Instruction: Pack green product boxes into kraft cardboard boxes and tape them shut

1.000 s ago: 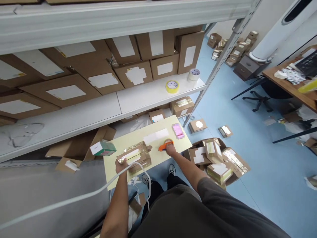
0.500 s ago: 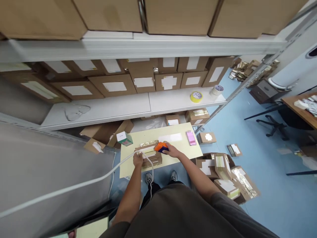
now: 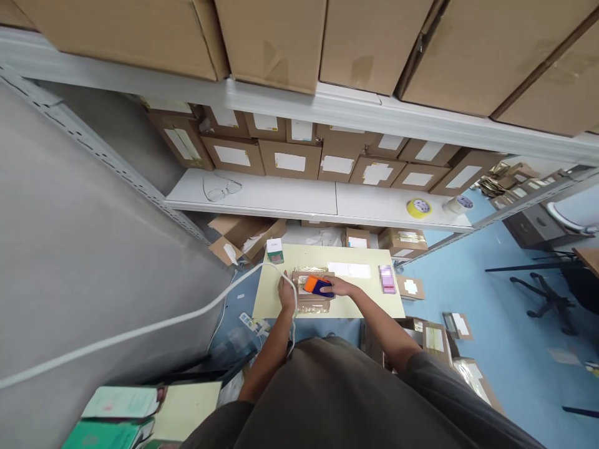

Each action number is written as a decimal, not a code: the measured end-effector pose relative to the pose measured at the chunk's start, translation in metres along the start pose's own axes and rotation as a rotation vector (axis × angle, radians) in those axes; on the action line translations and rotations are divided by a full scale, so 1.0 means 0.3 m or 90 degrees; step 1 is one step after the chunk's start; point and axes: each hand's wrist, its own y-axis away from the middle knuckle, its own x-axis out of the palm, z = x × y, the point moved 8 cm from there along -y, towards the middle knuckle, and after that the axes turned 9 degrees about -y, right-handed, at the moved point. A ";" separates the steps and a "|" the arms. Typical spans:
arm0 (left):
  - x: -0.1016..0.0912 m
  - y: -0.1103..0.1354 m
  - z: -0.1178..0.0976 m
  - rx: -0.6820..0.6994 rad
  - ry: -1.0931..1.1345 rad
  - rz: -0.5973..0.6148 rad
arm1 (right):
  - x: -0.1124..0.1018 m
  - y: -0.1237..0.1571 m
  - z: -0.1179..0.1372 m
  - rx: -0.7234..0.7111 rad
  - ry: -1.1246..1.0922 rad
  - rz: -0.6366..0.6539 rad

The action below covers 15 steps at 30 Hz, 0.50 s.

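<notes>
The tape dispenser [image 3: 314,286] is glossy orange and dark blue plastic; the box [image 3: 312,306] beneath it is matt brown cardboard with shiny tape [image 3: 309,279], and the far shelf [image 3: 262,193] is smooth white-painted metal.

White steel shelving [image 3: 281,199] runs across 12 o'clock, cartons stacked on its shelves. Perforated steel upright [image 3: 93,137] at 10 o'clock, grey wall surface [image 3: 84,249] at 9. Pale blue floor [image 3: 515,349] from 3 to 5 o'clock. Grey drawer unit [image 3: 533,227] at 2 o'clock, black swivel chair base [image 3: 543,296] at 3, wooden desk edge [image 3: 588,259] just beyond it.
</notes>
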 end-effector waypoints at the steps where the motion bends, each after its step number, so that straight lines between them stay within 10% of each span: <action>1: -0.017 0.000 0.001 0.011 0.025 0.001 | 0.006 0.000 0.000 0.012 -0.015 0.016; 8: -0.013 -0.002 -0.061 0.101 0.216 0.205 | 0.012 -0.013 0.057 0.012 -0.039 0.073; 15: -0.048 -0.035 -0.052 0.045 0.232 0.126 | 0.002 -0.021 0.100 0.039 0.009 0.091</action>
